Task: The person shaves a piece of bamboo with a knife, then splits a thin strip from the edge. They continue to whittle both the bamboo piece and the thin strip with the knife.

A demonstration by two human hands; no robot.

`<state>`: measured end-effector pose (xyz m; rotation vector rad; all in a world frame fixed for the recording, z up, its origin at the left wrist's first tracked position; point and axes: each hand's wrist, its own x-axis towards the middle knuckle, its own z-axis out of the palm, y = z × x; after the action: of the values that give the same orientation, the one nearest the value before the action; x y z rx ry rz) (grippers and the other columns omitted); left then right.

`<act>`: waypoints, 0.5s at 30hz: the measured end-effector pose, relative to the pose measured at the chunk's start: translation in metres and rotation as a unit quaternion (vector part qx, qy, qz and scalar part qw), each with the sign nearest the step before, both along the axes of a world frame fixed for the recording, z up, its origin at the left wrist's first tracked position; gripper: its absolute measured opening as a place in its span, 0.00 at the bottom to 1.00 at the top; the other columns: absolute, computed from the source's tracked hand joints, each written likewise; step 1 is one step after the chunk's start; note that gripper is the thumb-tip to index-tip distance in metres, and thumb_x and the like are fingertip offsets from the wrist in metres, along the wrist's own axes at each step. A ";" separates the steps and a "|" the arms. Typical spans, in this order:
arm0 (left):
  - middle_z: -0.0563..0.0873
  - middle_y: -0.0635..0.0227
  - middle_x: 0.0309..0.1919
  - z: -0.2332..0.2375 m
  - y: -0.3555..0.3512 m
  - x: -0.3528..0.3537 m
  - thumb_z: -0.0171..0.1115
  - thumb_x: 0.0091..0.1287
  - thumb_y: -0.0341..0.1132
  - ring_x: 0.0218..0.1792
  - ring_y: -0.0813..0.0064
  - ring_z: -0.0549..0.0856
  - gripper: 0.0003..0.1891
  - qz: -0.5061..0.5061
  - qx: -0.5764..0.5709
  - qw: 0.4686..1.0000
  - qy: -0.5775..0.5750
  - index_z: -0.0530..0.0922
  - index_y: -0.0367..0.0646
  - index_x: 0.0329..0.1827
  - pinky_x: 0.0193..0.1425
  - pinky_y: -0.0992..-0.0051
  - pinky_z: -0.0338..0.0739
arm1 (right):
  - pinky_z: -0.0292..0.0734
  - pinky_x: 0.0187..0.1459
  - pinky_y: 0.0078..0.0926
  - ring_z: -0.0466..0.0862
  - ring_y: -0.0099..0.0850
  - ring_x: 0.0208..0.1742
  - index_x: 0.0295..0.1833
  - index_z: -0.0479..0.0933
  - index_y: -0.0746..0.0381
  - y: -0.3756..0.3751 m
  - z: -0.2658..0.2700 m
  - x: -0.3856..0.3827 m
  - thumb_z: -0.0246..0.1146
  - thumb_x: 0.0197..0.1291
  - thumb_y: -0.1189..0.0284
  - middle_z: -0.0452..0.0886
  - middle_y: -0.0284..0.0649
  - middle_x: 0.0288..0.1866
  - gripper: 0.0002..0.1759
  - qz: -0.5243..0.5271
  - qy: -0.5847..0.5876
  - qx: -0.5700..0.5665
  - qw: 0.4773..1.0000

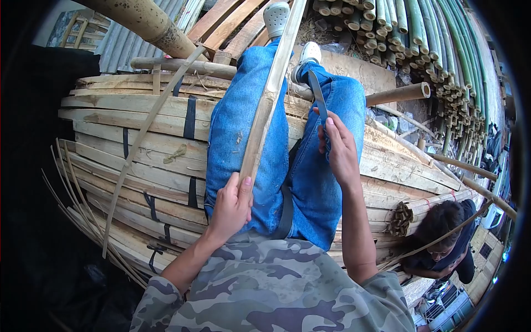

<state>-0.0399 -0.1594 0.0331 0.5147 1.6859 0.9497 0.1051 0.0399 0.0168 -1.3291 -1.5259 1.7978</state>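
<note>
- Sitting on a stack of split slats [138, 144] bound with dark straps. Legs in jeans [238, 127] stretch out over it, with the shoes at the far end.
- Around it: a bundle of green bamboo poles [431, 44] top right, a thick pole [149, 25] top left, a short pole [398, 93] just right of the legs. A thin bowed strip [141, 138] lies across the stack on the left.
- Another person [442, 227] crouches lower right, below the stack and well apart from both hands.
- Bamboo slat [268, 99]: long, narrow, pale tan, with a node ridge partway along. It lies over the left thigh.
- Left hand [231, 205]: grip clamped on the slat's near end, thumb on top.
- Right hand [338, 149]: grip clamped on the handle of a knife [318, 97]. The slim dark blade points away, near the slat's right side but apart from it.
- Long axis: the slat runs from the lap toward the feet, leaning slightly right. It passes the left shoe [275, 16] and leaves the frame's top edge.
</note>
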 end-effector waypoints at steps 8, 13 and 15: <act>0.75 0.71 0.19 0.001 0.000 -0.005 0.46 0.81 0.44 0.12 0.85 0.73 0.17 0.036 -0.019 0.994 -0.104 0.66 0.41 0.36 0.12 0.82 0.65 | 0.76 0.35 0.36 0.79 0.39 0.31 0.67 0.78 0.48 -0.035 -0.005 -0.008 0.63 0.68 0.71 0.77 0.42 0.32 0.22 0.274 -0.017 0.262 0.925; 0.74 0.72 0.20 -0.002 -0.002 -0.008 0.46 0.81 0.43 0.12 0.86 0.72 0.15 0.061 -0.015 0.984 -0.166 0.66 0.43 0.39 0.12 0.83 0.64 | 0.78 0.29 0.38 0.80 0.40 0.26 0.66 0.77 0.35 -0.043 -0.010 0.001 0.64 0.66 0.66 0.76 0.39 0.33 0.23 0.380 -0.048 0.270 0.883; 0.74 0.72 0.21 -0.002 -0.002 -0.009 0.47 0.81 0.42 0.12 0.86 0.72 0.13 0.060 -0.011 0.982 -0.178 0.66 0.43 0.40 0.12 0.83 0.63 | 0.77 0.29 0.38 0.80 0.40 0.26 0.66 0.77 0.34 -0.039 -0.008 -0.001 0.64 0.66 0.66 0.76 0.39 0.33 0.24 0.392 -0.069 0.280 0.874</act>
<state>-0.0487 -0.1615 0.0311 0.2121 1.4114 1.0414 0.1041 0.0013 0.0087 -0.5784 -2.6673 1.4304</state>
